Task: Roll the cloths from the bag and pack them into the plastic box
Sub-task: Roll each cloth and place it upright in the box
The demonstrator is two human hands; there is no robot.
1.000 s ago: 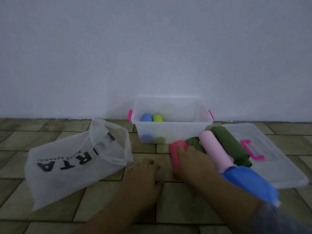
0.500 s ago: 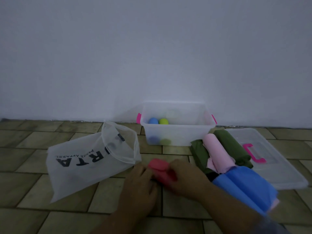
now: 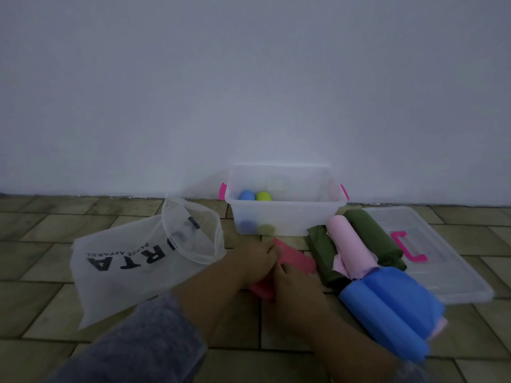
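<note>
The light is dim. Both hands crowd over the red cloth (image 3: 297,259) on the floor (image 3: 38,308), just before the plastic box (image 3: 304,219). The left hand (image 3: 254,258) pinches its far end with curled fingers, and the right hand (image 3: 293,283) grips its middle, hiding most of it. A blue roll (image 3: 247,195) and a lime roll (image 3: 263,196) stand in the box, blurred through its wall. The bag (image 3: 138,266) gapes at left, its contents unclear. Rolled cloths (image 3: 348,244) and the lid (image 3: 448,261) fill the right; open tiles run along the near edge.

Only readable stuff is on the translucent white bag (image 3: 130,275): big black letters "RTA", with the start of the word lost in the folded mouth, plus a smaller line "PAZZE APPAREL" alongside. Both sit upside down from the head view.
</note>
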